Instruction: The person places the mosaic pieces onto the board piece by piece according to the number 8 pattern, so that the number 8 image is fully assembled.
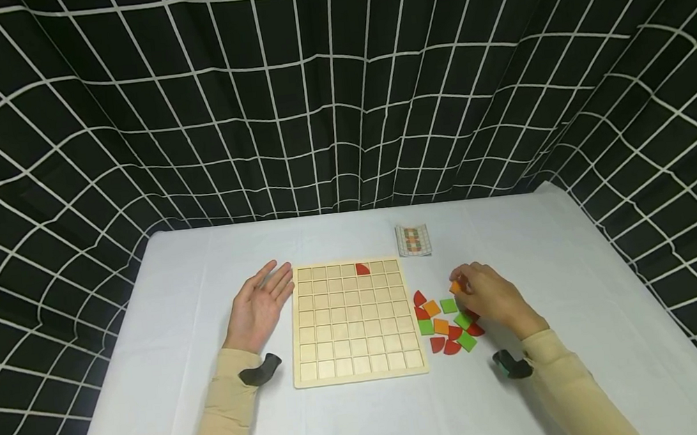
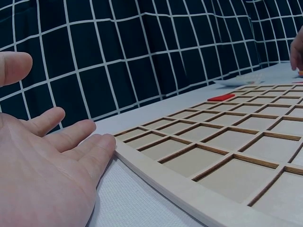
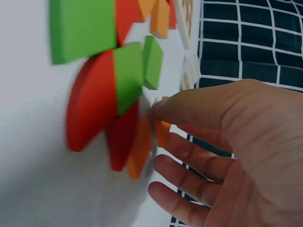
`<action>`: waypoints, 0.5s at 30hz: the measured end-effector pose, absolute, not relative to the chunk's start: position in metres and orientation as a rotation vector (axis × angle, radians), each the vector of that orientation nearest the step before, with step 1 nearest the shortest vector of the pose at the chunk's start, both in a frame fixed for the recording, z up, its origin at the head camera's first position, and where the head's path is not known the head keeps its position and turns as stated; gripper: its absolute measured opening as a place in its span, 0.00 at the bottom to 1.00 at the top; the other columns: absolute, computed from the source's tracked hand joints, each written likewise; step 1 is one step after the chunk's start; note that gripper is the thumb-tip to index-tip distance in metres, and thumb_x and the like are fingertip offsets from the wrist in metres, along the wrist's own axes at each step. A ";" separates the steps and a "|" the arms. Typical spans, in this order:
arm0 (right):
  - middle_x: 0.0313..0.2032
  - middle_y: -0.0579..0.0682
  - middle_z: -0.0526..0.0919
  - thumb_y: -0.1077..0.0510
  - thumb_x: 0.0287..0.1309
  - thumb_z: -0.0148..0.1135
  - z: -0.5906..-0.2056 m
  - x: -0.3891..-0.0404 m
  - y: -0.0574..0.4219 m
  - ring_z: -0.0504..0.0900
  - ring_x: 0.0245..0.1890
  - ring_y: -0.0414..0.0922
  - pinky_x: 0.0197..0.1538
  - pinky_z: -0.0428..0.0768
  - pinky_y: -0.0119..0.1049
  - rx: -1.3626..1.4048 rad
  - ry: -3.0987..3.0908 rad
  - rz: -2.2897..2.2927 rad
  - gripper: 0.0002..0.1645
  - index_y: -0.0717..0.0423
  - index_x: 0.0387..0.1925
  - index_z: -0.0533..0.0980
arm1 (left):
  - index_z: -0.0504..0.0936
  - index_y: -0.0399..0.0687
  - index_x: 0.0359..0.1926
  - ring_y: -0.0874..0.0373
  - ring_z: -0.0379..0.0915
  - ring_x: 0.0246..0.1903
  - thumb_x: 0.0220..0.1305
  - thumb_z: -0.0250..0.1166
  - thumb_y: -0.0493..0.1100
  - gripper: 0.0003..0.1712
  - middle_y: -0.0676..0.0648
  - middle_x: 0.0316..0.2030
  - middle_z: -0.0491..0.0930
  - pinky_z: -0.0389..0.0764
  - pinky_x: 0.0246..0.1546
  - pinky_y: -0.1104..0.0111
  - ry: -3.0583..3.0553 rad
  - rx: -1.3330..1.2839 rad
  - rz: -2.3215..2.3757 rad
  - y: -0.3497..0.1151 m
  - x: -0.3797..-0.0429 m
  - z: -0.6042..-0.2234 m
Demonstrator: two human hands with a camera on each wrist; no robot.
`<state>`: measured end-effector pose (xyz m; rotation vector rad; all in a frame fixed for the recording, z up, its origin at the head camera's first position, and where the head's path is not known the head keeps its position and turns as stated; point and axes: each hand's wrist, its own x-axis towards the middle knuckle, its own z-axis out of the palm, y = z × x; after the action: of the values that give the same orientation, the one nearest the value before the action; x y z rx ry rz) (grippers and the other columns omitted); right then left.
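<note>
My right hand is just above the loose tiles, right of the board, and pinches an orange square tile between thumb and fingers. In the right wrist view the thumb lies against that orange tile. My left hand lies palm up with straight fingers at the left edge of the wooden grid board; the fingertips seem to touch its rim. One red quarter-circle tile sits in a cell of the board's far row.
Red quarter-circles, green squares and orange squares lie loose right of the board, some overlapping. A small stack of patterned cards lies beyond the board's far right corner. A black gridded curtain stands behind the white table.
</note>
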<state>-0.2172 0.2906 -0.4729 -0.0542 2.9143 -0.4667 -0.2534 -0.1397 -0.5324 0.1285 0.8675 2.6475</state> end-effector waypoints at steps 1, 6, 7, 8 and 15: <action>0.43 0.55 0.80 0.58 0.61 0.69 -0.471 -0.218 0.290 0.74 0.42 0.51 0.45 0.89 0.46 -0.060 2.918 -0.474 0.23 0.59 0.57 0.78 | 0.36 0.41 0.81 0.45 0.34 0.82 0.83 0.36 0.48 0.35 0.35 0.81 0.37 0.44 0.85 0.59 0.868 0.130 2.648 -0.140 -0.254 -0.532; 0.48 0.58 0.79 0.57 0.63 0.68 -0.460 -0.223 0.289 0.73 0.44 0.51 0.44 0.88 0.43 -0.090 2.936 -0.553 0.25 0.63 0.59 0.78 | 0.35 0.41 0.81 0.45 0.34 0.82 0.84 0.35 0.49 0.35 0.35 0.81 0.36 0.44 0.85 0.59 0.886 0.138 2.641 -0.141 -0.254 -0.533; 0.48 0.58 0.79 0.57 0.63 0.67 -0.458 -0.224 0.288 0.73 0.44 0.50 0.45 0.88 0.43 -0.103 2.937 -0.573 0.25 0.63 0.59 0.78 | 0.36 0.41 0.81 0.45 0.34 0.82 0.84 0.35 0.49 0.35 0.35 0.81 0.36 0.45 0.85 0.59 0.889 0.134 2.640 -0.141 -0.254 -0.534; 0.48 0.58 0.79 0.57 0.64 0.67 -0.457 -0.225 0.288 0.74 0.44 0.50 0.45 0.87 0.43 -0.111 2.936 -0.596 0.24 0.63 0.59 0.78 | 0.36 0.41 0.81 0.45 0.34 0.82 0.84 0.35 0.49 0.35 0.35 0.81 0.37 0.45 0.85 0.59 0.891 0.132 2.638 -0.141 -0.254 -0.534; 0.50 0.58 0.79 0.57 0.66 0.64 -0.445 -0.234 0.274 0.76 0.48 0.53 0.54 0.87 0.51 -0.173 2.931 -0.733 0.25 0.63 0.62 0.76 | 0.38 0.41 0.81 0.46 0.36 0.82 0.84 0.36 0.49 0.34 0.35 0.81 0.39 0.46 0.84 0.60 0.904 0.125 2.637 -0.141 -0.255 -0.535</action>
<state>-0.2337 0.2743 -0.4454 -0.1733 2.9313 -0.7328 -0.2547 -0.1407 -0.5349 0.1252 0.9038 2.6373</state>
